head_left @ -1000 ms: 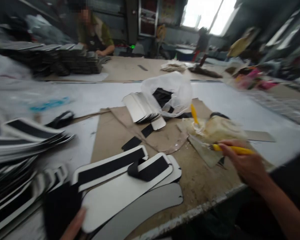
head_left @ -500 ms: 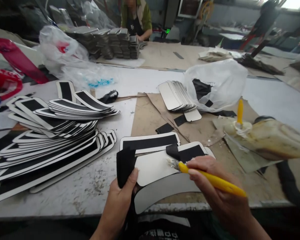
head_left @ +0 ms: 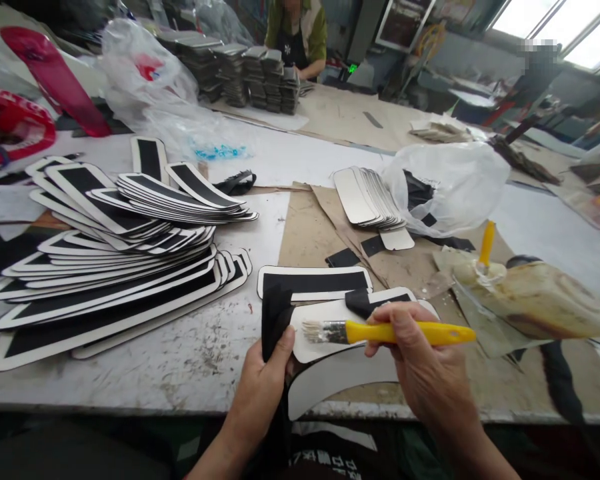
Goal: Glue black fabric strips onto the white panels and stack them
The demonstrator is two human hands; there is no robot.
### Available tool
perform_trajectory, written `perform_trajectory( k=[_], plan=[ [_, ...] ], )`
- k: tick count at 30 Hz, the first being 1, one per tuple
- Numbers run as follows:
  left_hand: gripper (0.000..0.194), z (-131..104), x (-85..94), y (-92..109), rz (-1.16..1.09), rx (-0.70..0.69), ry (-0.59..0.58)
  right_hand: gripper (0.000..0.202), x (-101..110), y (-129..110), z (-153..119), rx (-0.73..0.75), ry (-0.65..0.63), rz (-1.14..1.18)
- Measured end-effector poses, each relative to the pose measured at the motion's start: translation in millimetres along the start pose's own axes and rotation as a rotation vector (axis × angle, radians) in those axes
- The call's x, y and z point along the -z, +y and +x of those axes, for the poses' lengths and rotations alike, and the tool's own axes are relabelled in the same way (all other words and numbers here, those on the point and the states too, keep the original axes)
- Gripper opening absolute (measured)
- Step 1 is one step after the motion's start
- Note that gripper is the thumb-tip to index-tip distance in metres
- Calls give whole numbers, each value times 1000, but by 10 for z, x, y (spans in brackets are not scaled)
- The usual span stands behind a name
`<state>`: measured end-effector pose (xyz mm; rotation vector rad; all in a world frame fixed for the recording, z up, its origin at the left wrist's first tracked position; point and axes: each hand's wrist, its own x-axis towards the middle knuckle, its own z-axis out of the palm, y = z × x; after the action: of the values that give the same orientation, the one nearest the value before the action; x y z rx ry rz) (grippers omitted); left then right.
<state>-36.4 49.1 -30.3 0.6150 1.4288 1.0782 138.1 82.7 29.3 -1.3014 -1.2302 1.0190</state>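
Note:
My right hand (head_left: 425,360) is closed around the yellow handle of a paintbrush (head_left: 390,333). The brush's pale, coated bristles lie over the left part of a white rounded panel (head_left: 307,352). At that panel's left end, my left hand (head_left: 265,373) is closed on black fabric strips (head_left: 275,317), its thumb up against them. Across the panel's upper right lies a black strip (head_left: 359,303). Beneath it, nearer to me, is a curved white piece (head_left: 325,387). Just behind, a white-bordered piece with a black strip on it (head_left: 315,283) rests on the brown board.
Left, many black-and-white pieces (head_left: 125,287) are heaped. A fanned stack of white panels (head_left: 365,197) stands beside a white plastic bag (head_left: 460,190). A glue-stained container (head_left: 545,293) holding a yellow-handled tool (head_left: 487,243) lies right. Across the table, a person (head_left: 297,40) stands behind grey stacks (head_left: 255,77).
The brush has moved left along the white panel, from near the black strip towards my left hand. My left hand keeps its hold on the fabric strips. The camera view has shifted and tilted slightly.

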Motion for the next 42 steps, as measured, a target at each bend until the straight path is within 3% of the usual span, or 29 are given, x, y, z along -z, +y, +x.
perform_trajectory(
  k=[3, 7, 9, 14, 20, 24, 27, 30, 32, 35, 42],
  plan=[
    [44, 6, 18, 16, 22, -5, -11, 27, -15, 76, 8, -53, -14, -46],
    [43, -3, 29, 31, 19, -13, -27, 26, 54, 17, -17, 38, 67, -263],
    [44, -8, 31, 23, 24, -15, -28, 26, 57, -20, -50, 67, 79, -264],
    [44, -10, 50, 5, 51, -24, -46, 30, 42, -23, -113, 37, -19, -247],
    [43, 6, 77, 6, 86, -36, -32, 40, 515, -359, 33, 149, 122, -585],
    [46, 5, 72, 3, 55, 7, -47, 39, 616, -502, 291, 87, -83, -875],
    [48, 8, 69, 5, 53, 30, -50, 40, 519, -365, 504, 58, -236, -1020],
    [48, 18, 66, 16, 85, 21, -72, 47, 416, -167, 654, -116, -371, -992],
    [47, 25, 62, 26, 104, -8, -75, 49, 376, -69, 707, -227, -399, -934],
    [46, 32, 56, 40, 133, -42, -73, 43, 354, 11, 742, -272, -403, -880],
    [44, 48, 49, 26, 148, -44, -68, 29, 317, -22, 623, -141, -444, -892]
  ],
)
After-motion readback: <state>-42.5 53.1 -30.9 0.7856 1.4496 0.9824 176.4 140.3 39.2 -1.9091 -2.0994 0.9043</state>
